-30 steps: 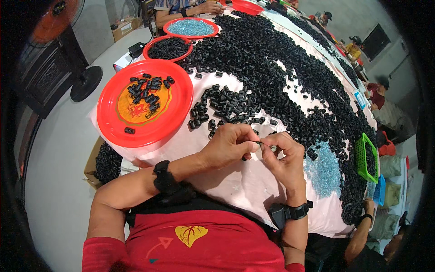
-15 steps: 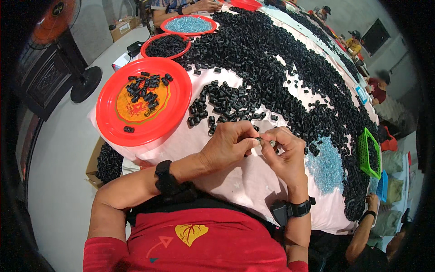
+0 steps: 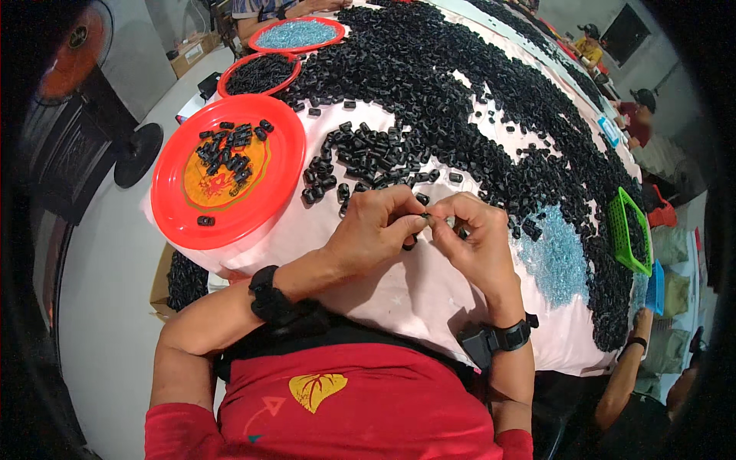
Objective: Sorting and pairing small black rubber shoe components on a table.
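Note:
Both my hands meet over the near side of the pink-white cloth (image 3: 383, 295), fingertips almost touching. My left hand (image 3: 373, 228) is closed in a pinch, thumb against forefinger, with a small black plastic part (image 3: 409, 244) showing just under its fingers. My right hand (image 3: 477, 239) also pinches, right at the left fingertips; what it holds is too small and covered to name. Just beyond the hands lies a loose cluster of small black plastic parts (image 3: 368, 157). To the right of my right hand is a heap of small clear-bluish pieces (image 3: 553, 261).
A red plate (image 3: 172, 192) with several black parts stands at the left. Behind it are a red tray of black pieces (image 3: 264, 74) and one of bluish pieces (image 3: 297, 34). A green basket (image 3: 630, 230) sits at the right. Other people work around the table; a co-worker's arm (image 3: 625, 368) is at lower right.
The view has shifted slightly, so the table items appear a little farther left or lower right. My hands stay together, still pinching, with only small finger movements.

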The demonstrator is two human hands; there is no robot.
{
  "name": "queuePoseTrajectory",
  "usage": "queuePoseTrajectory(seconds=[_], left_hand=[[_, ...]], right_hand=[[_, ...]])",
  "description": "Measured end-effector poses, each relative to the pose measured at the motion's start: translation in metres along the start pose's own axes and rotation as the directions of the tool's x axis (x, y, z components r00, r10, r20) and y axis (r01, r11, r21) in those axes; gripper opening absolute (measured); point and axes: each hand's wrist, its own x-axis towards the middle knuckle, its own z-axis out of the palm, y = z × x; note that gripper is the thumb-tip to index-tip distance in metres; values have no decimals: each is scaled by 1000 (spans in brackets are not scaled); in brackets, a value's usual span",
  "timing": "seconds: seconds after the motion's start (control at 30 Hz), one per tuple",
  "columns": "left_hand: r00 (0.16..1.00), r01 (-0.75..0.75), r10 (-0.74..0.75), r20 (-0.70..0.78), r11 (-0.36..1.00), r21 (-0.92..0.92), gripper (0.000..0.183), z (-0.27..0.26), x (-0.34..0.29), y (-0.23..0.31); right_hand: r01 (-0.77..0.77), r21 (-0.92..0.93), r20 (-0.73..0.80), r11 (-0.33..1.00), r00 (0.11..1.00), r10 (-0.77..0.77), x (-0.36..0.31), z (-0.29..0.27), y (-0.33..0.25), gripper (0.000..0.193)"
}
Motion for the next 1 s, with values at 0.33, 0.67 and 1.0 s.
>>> queuePoseTrajectory(seconds=[0.33,0.67,1.0], left_hand=[[973,227,-193,123,880,-417,22,-7,4,0],[953,299,-202,226,748,-593,17,-5,7,-7],[942,334,-231,244,712,-617,21,1,6,1]], right_hand=[[265,-112,-63,958,960,-273,5,5,0,30],[232,-162,-35,959,970,-241,3,8,-3,47],[227,-172,-32,959,971,-236,2,8,6,45]])
